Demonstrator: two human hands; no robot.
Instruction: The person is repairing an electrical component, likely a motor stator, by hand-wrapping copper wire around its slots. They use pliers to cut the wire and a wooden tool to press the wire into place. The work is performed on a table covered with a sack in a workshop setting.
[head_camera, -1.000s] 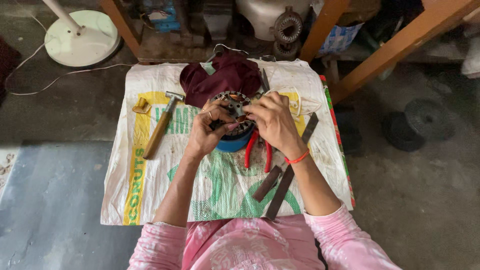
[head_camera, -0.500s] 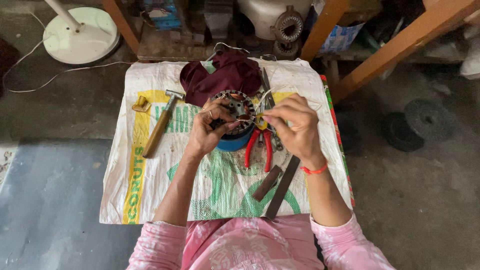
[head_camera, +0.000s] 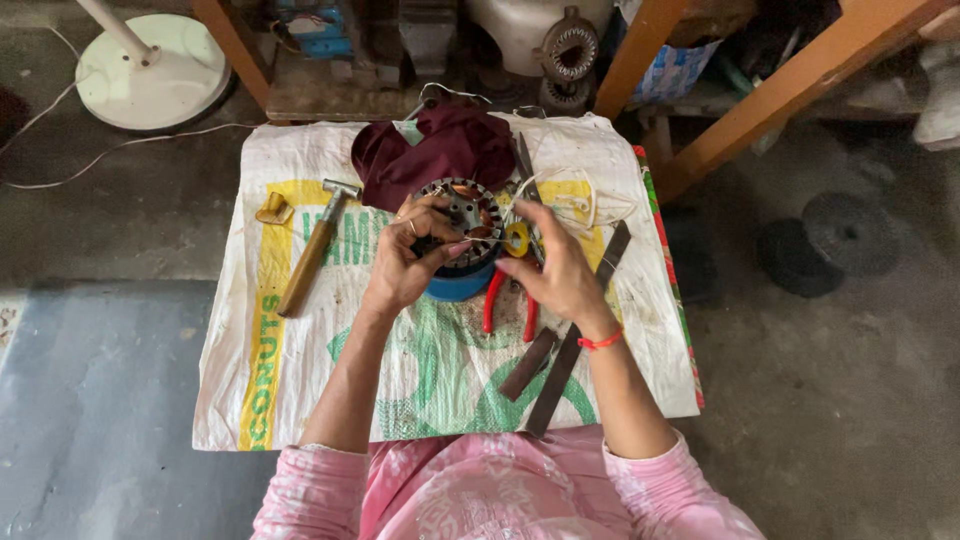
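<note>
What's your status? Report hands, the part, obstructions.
Left hand grips stator. Right hand beside it, thin wire at fingertips. Pliers under right hand.

The left hand (head_camera: 405, 265) grips the near edge of a round motor stator (head_camera: 462, 215) with copper windings, which sits on a blue base (head_camera: 460, 285). The right hand (head_camera: 555, 275) pinches thin wire beside a yellow tape roll (head_camera: 517, 239). Red-handled pliers (head_camera: 508, 305) lie beneath it on the white woven sack (head_camera: 300, 380); a hammer (head_camera: 315, 250) lies to the left.
</note>
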